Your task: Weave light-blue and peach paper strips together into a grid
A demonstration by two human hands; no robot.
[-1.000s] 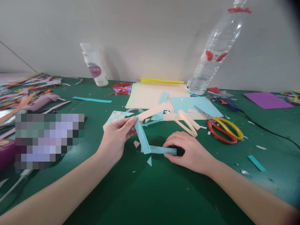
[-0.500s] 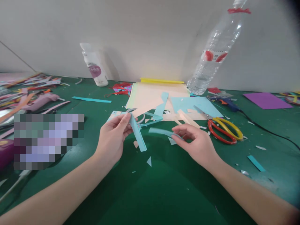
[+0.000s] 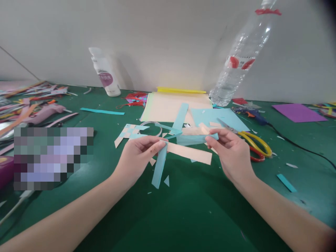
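Note:
My left hand [image 3: 138,154] pinches the joined ends of paper strips between thumb and fingers: a light blue strip [image 3: 159,168] hangs down towards me and a pale pink strip [image 3: 190,153] points right. My right hand [image 3: 232,150] grips the right end of another blue paper strip [image 3: 193,140], which lies level behind the pink one. Whether that strip joins the others under my left fingers is hard to make out. Behind my left hand sit a woven blue and pink paper piece [image 3: 130,131] and a clear ring [image 3: 153,123], perhaps a tape roll.
Scissors [image 3: 258,145] with red and yellow handles lie right of my right hand. Behind are paper sheets [image 3: 170,101], a tilted plastic bottle [image 3: 236,66], a white bottle [image 3: 106,77] and a glue gun [image 3: 256,115]. A pixelated object [image 3: 52,157] lies left, paper scraps around.
My left hand has moved right and the blue strip in it now slants the other way, with the pink strip pointing right. My right hand has moved right and slightly up with its blue strip.

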